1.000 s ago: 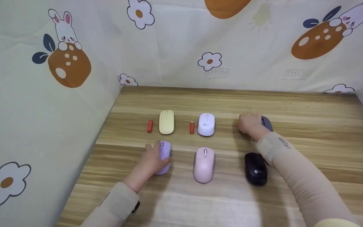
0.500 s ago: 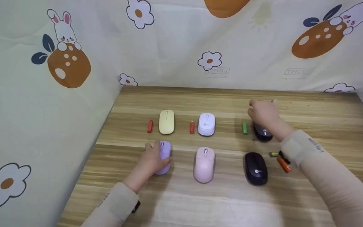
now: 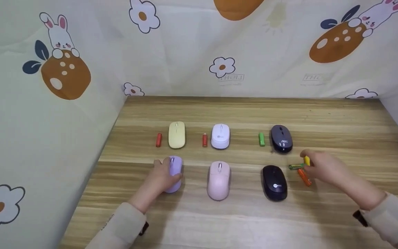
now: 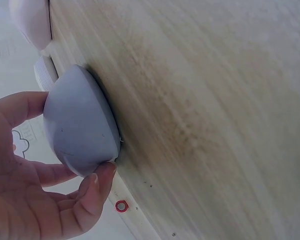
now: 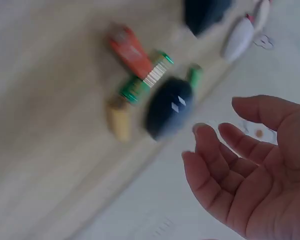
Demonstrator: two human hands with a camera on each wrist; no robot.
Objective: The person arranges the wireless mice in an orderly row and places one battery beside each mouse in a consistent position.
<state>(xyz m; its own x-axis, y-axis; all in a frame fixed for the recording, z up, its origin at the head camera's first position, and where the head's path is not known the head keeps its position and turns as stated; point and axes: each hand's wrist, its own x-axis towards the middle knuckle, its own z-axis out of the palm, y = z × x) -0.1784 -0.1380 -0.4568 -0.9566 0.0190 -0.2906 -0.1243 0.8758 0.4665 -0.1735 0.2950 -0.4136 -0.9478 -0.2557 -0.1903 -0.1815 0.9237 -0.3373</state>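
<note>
My left hand (image 3: 159, 178) grips a purple computer mouse (image 3: 176, 167) by its sides on the front left of the table; in the left wrist view the thumb and fingers hold the mouse (image 4: 80, 120) near both ends. At the right, my right hand (image 3: 327, 167) hovers beside loose batteries: a yellow one (image 3: 307, 160), a green one (image 3: 295, 166) and an orange one (image 3: 304, 177). The right wrist view has this hand (image 5: 250, 175) with fingers loosely bent and nothing between them and the thumb. Its fingers overlap the yellow battery in the head view.
Along the back stand a yellow mouse (image 3: 177, 135), a white mouse (image 3: 220, 136) and a dark grey mouse (image 3: 282, 138). Left of them lie a red battery (image 3: 159, 140), another red battery (image 3: 205, 140) and a green battery (image 3: 262, 139). A pink mouse (image 3: 219, 181) and black mouse (image 3: 275, 183) sit in front.
My right hand has moved from the dark grey mouse toward me, to the loose batteries, uncovering that mouse and the green battery beside it. The left hand stays on the purple mouse.
</note>
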